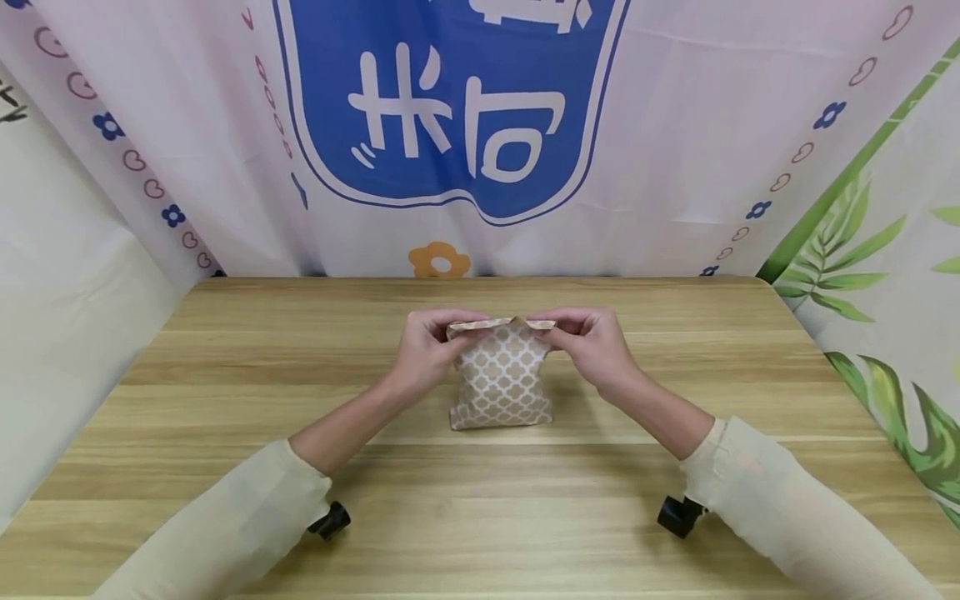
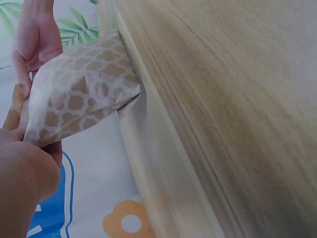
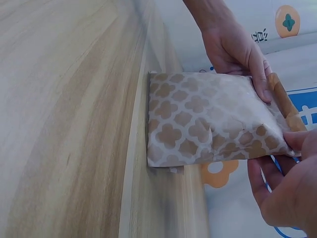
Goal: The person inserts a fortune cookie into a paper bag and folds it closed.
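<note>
A tan paper bag with a white lattice pattern stands upright on the wooden table, its bottom edge toward me. Its top edge is folded over into a narrow strip. My left hand pinches the left end of that fold, thumb on the near side and fingers behind. At the right end, my right hand pinches it the same way. In the right wrist view the bag bulges in the middle, and the plain brown fold shows beyond both thumbs. The bag's contents are hidden.
The wooden table stretches around the bag, its far edge meeting a printed curtain with a blue emblem. Leaf-patterned cloth hangs at the right. Black wrist devices stick out below both sleeves.
</note>
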Tool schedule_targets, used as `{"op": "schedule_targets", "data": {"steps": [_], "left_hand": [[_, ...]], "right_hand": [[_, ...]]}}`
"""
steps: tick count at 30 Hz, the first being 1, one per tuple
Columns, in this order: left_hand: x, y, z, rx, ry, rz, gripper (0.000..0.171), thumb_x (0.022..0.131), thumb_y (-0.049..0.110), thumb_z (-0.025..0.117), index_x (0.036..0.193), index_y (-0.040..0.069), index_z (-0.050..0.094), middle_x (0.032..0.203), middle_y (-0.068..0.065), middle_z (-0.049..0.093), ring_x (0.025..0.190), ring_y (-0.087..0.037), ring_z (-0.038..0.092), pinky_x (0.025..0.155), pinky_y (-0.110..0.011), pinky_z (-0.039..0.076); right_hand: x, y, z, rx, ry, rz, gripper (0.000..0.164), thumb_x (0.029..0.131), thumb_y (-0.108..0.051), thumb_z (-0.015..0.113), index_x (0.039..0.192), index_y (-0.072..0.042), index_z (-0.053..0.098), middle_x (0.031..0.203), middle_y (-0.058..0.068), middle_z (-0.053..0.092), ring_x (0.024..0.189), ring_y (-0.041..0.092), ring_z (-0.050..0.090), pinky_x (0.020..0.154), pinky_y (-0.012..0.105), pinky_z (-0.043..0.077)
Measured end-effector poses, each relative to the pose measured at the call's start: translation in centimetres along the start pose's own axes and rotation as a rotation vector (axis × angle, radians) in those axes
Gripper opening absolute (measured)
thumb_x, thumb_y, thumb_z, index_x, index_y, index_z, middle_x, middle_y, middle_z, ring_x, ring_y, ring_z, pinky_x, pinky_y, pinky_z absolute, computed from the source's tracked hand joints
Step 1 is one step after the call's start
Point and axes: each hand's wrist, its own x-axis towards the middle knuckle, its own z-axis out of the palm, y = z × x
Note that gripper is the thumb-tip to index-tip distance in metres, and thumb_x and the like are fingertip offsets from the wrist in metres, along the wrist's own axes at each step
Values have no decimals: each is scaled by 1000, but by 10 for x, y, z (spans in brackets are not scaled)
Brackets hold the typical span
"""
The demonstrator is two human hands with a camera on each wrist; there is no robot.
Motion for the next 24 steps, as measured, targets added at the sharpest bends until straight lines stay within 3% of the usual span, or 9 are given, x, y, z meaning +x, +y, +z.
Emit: {"op": "schedule_targets", "data": {"steps": [7, 12, 18, 24], "left_hand": [[-1, 0, -6, 10, -25, 20, 19, 90, -15, 69, 108, -14, 73, 102, -30, 74, 48, -5, 34, 44, -17, 28], [-1, -1, -9, 13, -36, 25, 20, 90, -15, 70, 109, -15, 71, 102, -28, 74, 47, -6, 34, 43, -17, 29], [-1, 0, -10, 1, -47, 11, 18, 90, -16, 69, 107, -14, 72, 104, -29, 74, 54, -6, 44, 47, -17, 33], [-1, 0, -11, -12, -46, -7, 18, 90, -15, 70, 107, -16, 71, 104, -29, 74, 55, -6, 46, 48, -17, 35]], "right_hand": [[-1, 1, -2, 40, -24, -12, 22, 95, 11, 67, 115, 18, 68, 96, 7, 79, 78, 11, 74, 76, 32, 63], [-1, 0, -2, 55, -43, 3, 23, 95, 12, 66, 117, 19, 66, 104, 14, 78, 80, 12, 75, 77, 34, 63], [0, -2, -2, 74, -52, 26, 24, 94, 13, 65, 117, 21, 65, 104, 13, 78, 80, 13, 75, 75, 32, 63], [0, -2, -2, 88, -56, 28, 24, 94, 14, 65, 117, 22, 64, 102, 10, 79, 80, 13, 75, 74, 31, 63]]}}
